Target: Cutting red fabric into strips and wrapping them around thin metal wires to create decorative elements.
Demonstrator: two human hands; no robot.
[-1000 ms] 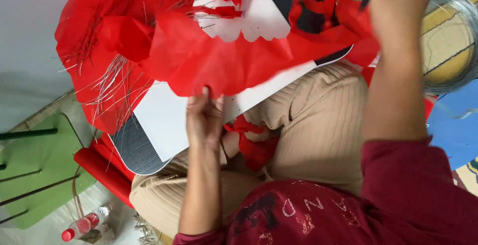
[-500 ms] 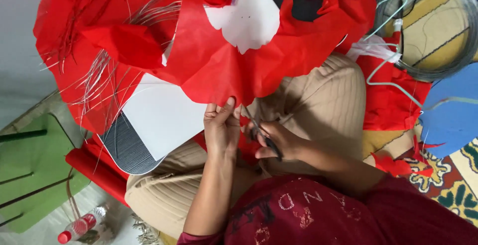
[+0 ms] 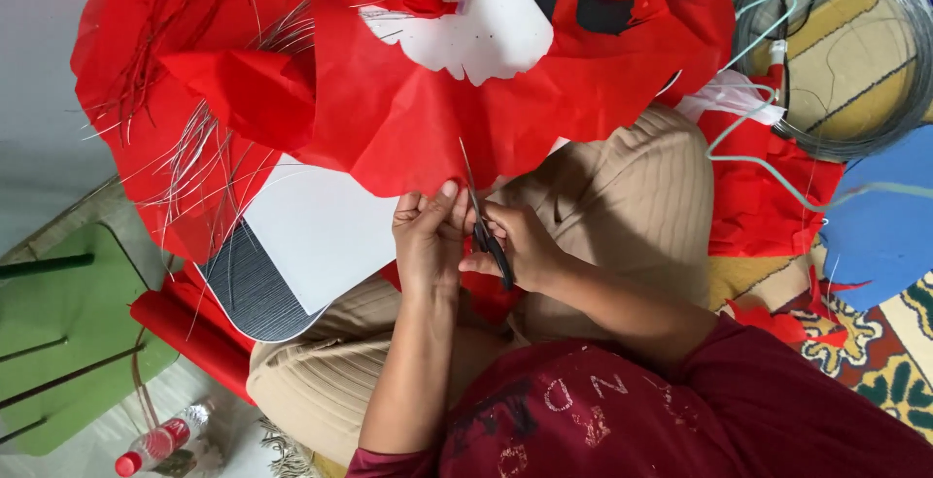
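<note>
My left hand (image 3: 428, 230) pinches the edge of thin, limp, tear-prone red paper (image 3: 437, 138), best held close beside the cut, while my right hand (image 3: 515, 245) grips scissors (image 3: 483, 225).

We see a green stool (image 3: 58, 342) on pale floor (image 3: 39, 128), lit evenly. Just below the stool lies a plastic bottle with a red cap (image 3: 155, 444). Well right of the stool, a patterned rug (image 3: 875, 361) covers the floor, with a coil of grey wire (image 3: 846, 51) and a blue sheet (image 3: 880, 221) on it.
</note>
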